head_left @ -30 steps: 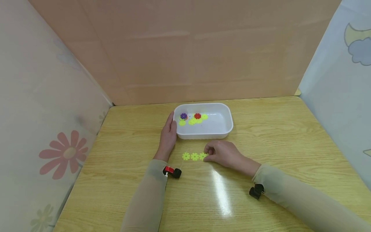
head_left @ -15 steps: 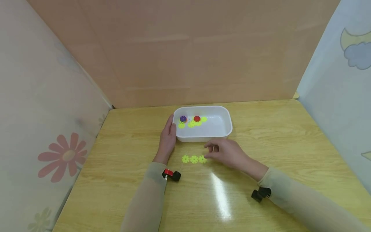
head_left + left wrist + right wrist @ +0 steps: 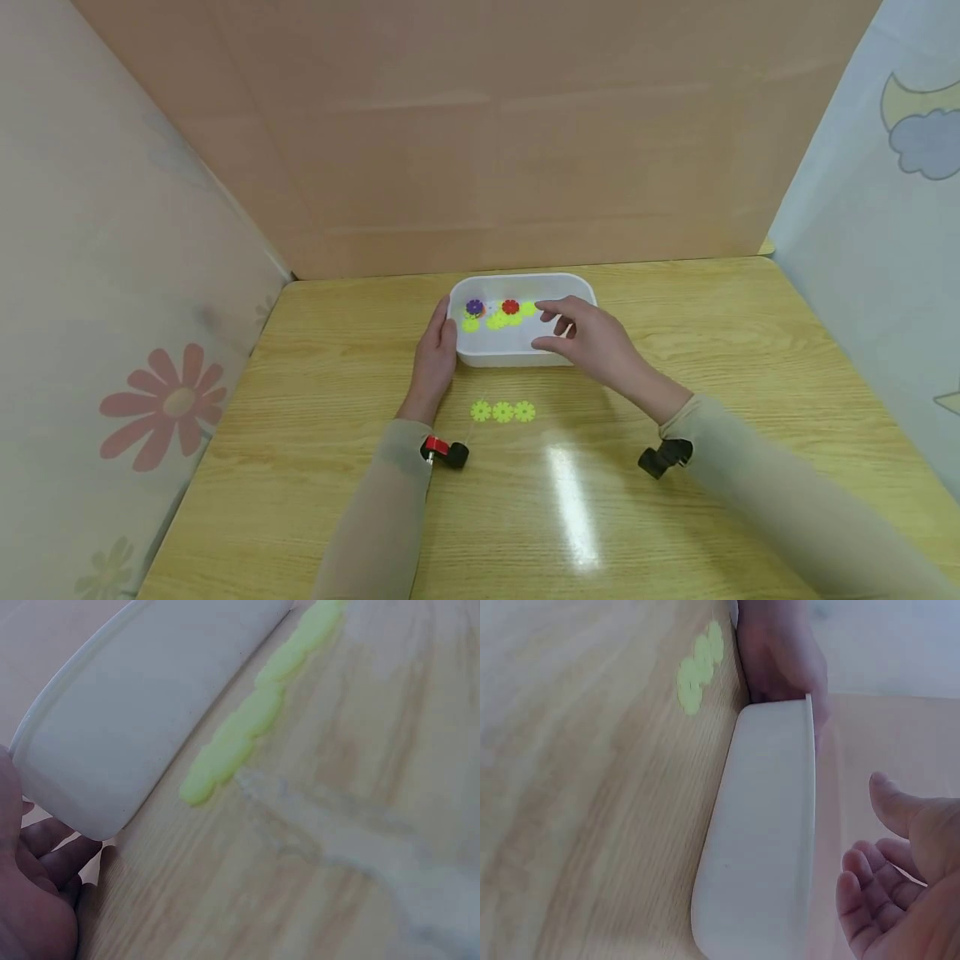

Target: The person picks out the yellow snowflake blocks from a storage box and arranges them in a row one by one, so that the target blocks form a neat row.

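A white plastic tub (image 3: 502, 360) stands on the table with several flower-shaped interlocking discs inside. Among them are a purple disc (image 3: 475, 307), a red disc (image 3: 510, 307) and yellow discs (image 3: 498, 319). My left hand (image 3: 433, 358) holds the tub's left end, its thumb near the rim; in the left wrist view its fingers (image 3: 67, 859) curve against the lower corner. Over the tub's right half hovers my right hand (image 3: 592, 340), thumb apart from the fingers and nothing between them. Three yellow discs in a row (image 3: 503, 412) lie flat in front of the tub, edges touching.
The wooden table (image 3: 337, 367) extends around the tub. A tan panel (image 3: 480, 167) rises behind it, and pale printed sheets hang at both sides. A black wrist camera (image 3: 455, 455) sits near the left sleeve. Light glares on the table (image 3: 572, 508) in front.
My right hand has let go of the rightmost yellow disc in the row, then risen and moved forward over the tub. The left hand stays on the tub.
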Tool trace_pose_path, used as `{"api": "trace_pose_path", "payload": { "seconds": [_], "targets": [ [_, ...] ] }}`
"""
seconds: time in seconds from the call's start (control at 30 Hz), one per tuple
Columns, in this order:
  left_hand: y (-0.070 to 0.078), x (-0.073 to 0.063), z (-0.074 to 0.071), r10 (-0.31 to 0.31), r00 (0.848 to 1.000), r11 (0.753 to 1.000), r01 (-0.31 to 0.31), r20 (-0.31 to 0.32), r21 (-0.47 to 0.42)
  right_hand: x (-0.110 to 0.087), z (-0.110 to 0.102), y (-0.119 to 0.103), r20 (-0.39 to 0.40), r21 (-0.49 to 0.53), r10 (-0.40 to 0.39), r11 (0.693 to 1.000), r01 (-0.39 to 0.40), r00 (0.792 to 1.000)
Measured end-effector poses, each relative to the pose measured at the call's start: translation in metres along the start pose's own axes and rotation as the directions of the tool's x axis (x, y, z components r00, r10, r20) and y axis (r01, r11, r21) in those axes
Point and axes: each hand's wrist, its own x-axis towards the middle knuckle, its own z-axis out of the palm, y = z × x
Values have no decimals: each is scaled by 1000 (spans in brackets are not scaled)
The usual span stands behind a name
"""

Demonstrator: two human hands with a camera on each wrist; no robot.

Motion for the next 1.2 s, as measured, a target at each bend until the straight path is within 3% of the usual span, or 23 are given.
{"api": "trace_pose_path", "payload": {
  "seconds": [0.2, 0.57, 0.9, 1.2],
  "targets": [
    [0, 1, 0, -1, 1000, 1000, 1, 1, 2, 22, 1, 8, 14, 13, 41, 999, -42, 999],
    [2, -1, 2, -12, 1000, 1000, 12, -9, 16, 53, 18, 25, 68, -51, 114, 993, -110, 991],
    [0, 0, 2, 1, 1000, 999, -1, -15, 35, 71, 29, 38, 122, -73, 205, 978, -198, 971],
    [1, 0, 1, 9, 1000, 999, -9, -17, 37, 80, 34, 45, 155, -55, 234, 972, -228, 960]
  ]
}}
